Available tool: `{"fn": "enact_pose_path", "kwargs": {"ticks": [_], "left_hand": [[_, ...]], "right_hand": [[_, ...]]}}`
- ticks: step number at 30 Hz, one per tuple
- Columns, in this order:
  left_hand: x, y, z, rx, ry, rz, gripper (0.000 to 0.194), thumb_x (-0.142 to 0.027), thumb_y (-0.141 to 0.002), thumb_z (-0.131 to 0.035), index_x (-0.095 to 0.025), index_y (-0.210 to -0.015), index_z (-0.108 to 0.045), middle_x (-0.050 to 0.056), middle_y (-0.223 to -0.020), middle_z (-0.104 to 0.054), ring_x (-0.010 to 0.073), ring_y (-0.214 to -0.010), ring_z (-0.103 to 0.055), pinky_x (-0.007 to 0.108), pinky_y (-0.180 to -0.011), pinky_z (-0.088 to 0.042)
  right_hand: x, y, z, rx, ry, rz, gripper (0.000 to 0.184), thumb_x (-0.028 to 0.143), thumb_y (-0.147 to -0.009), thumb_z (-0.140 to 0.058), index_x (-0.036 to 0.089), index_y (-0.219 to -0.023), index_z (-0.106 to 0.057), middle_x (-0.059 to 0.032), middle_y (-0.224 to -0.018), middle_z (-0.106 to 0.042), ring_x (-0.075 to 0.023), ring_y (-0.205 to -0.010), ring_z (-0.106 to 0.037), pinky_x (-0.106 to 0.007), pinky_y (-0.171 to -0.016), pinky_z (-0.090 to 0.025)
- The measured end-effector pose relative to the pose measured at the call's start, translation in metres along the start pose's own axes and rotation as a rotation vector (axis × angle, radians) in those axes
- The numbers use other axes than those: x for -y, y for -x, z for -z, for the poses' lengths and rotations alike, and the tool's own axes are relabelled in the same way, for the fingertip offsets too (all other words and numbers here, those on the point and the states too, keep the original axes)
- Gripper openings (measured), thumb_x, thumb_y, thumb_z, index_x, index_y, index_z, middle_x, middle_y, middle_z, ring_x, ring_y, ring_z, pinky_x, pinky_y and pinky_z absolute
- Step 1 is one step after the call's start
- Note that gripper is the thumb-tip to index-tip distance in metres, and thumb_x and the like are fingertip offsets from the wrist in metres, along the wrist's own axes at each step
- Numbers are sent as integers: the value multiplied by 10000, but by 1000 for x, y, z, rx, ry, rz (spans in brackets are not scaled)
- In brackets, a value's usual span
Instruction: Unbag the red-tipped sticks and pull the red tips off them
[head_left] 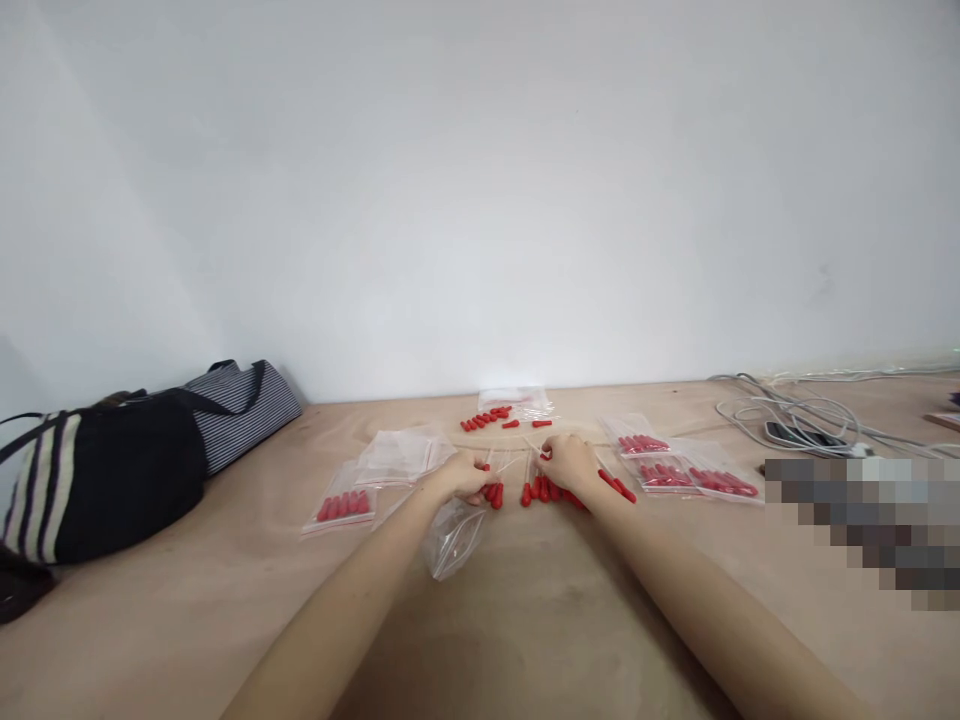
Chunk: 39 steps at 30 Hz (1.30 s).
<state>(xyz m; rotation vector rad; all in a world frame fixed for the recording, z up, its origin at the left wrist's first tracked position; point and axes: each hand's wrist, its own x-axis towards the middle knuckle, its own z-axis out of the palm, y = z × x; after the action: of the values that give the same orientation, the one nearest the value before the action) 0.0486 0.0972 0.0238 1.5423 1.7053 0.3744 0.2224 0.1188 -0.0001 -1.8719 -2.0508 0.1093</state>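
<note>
My left hand [465,474] is curled with fingers closed at the mouth of a clear zip bag [452,535] lying on the wooden table [525,620], with red capsule-like pieces at its fingertips. My right hand [570,462] is closed in a pinch over a loose heap of red pieces [541,490]. More loose red pieces [487,416] lie further back beside an empty clear bag [517,401].
A filled bag [341,506] and empty bags [397,455] lie to the left. Three filled bags [675,470] lie to the right. A black and striped cloth bag [112,470] sits far left. Grey cables [802,412] and a blurred patch are at right.
</note>
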Motion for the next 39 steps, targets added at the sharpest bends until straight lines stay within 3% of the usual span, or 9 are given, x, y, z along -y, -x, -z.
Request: {"fn": "enact_pose_path", "kwargs": {"ticks": [5, 15, 21, 26, 29, 33, 37, 39], "left_hand": [[3, -4, -4, -33, 32, -13, 268, -286, -746, -534, -125, -532, -551, -44, -392, -504, 88, -410, -529, 188, -456, -432], [-3, -1, -13, 7, 130, -20, 170, -262, -652, -660, -128, -612, -564, -25, -449, -575, 109, -435, -562, 215, -473, -470], [-5, 3, -19, 38, 264, -45, 197, -287, -660, -663, -130, -689, -547, 3, -564, -618, 126, -540, -621, 254, -598, -521], [2, 5, -15, 0, 266, -115, 281, -320, -607, -695, -123, -733, -539, 11, -551, -602, 144, -538, -611, 293, -595, -518], [7, 13, -6, -85, 214, -201, 325, -347, -604, -680, -121, -797, -549, 24, -592, -602, 172, -607, -609, 335, -630, -506], [21, 42, 13, -242, 111, -383, 310, -356, -640, -625, -166, -879, -569, 49, -834, -617, 192, -840, -571, 352, -831, -428], [55, 81, 22, -203, -251, -725, 308, -372, -640, -596, -213, -903, -607, 51, -994, -607, 212, -942, -539, 343, -885, -390], [74, 95, 18, -228, -381, -732, 446, -378, -602, -621, -238, -1023, -581, 61, -1132, -561, 247, -1043, -492, 374, -924, -359]], "right_hand": [[2, 4, -1, 11, -45, -34, 258, 287, -740, -457, 192, -887, -647, -90, -875, -659, -214, -853, -578, -286, -693, -358], [0, 39, 10, -7, -168, -15, 327, 254, -672, -514, 149, -967, -606, -90, -790, -668, -224, -814, -592, -277, -666, -370], [-4, 42, 5, -45, -293, 24, 319, 262, -749, -472, 128, -1023, -564, -55, -724, -667, -169, -722, -604, -242, -640, -376], [-19, 63, 6, -123, -360, 128, 226, 264, -782, -439, 175, -924, -590, -18, -698, -653, -141, -653, -582, -244, -650, -369], [-32, 84, 7, -239, -322, 285, 179, 249, -777, -443, 195, -825, -606, -2, -634, -618, -145, -643, -549, -282, -717, -337], [-47, 108, 7, -273, -256, 417, 181, 228, -777, -437, 193, -786, -614, -4, -583, -581, -134, -607, -506, -286, -709, -311], [-51, 115, 7, -264, -229, 435, 209, 222, -792, -417, 200, -771, -624, -10, -599, -586, -129, -613, -497, -285, -705, -297], [-47, 114, 6, -261, -228, 430, 214, 221, -795, -415, 197, -765, -626, -11, -589, -583, -127, -609, -498, -279, -683, -291]]}}
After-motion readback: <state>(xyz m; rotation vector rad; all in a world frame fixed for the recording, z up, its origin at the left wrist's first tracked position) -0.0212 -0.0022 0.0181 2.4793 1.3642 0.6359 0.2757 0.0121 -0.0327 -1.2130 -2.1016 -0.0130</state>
